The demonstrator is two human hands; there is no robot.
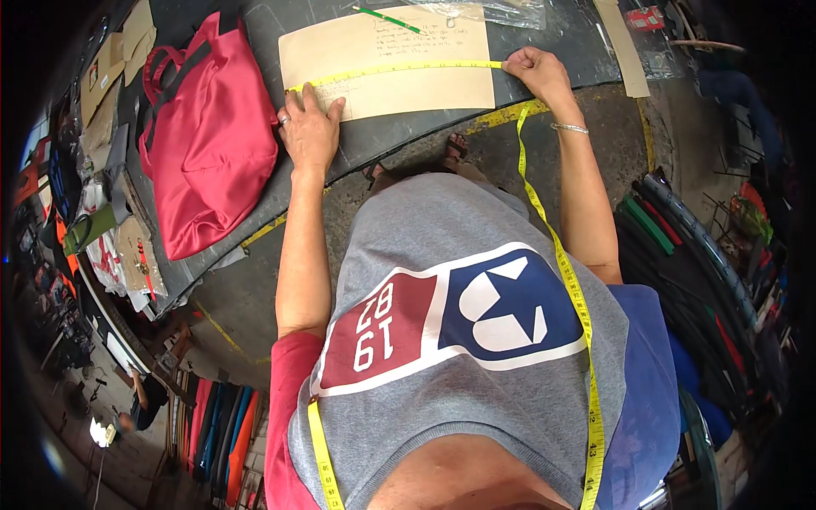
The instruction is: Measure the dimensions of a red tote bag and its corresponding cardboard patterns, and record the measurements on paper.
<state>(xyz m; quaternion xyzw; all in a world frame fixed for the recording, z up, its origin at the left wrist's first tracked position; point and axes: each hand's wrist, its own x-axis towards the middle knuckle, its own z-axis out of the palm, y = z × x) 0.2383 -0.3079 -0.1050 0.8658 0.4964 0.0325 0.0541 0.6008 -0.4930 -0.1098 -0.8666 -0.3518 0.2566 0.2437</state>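
A yellow tape measure [408,68] stretches across a sheet of tan card [425,95] on the dark work table. My left hand [308,136] lies on the card's left part, fingers extended and thumb apart, fingertips over the tape's left end. Just past the card's right edge, my right hand [541,76] pinches the tape between thumb and fingers. From there the tape hangs down and runs up over my shoulder and round my neck. A green pencil [388,19] rests at the card's top edge, above handwritten lines.
A shiny red fabric bag [217,157] with handles lies left of the card on the dark table [357,144]. Clear plastic [510,12] and a tan strip [625,51] lie at the far side. Fabric rolls [223,425] stand at lower left, where another person [151,395] appears.
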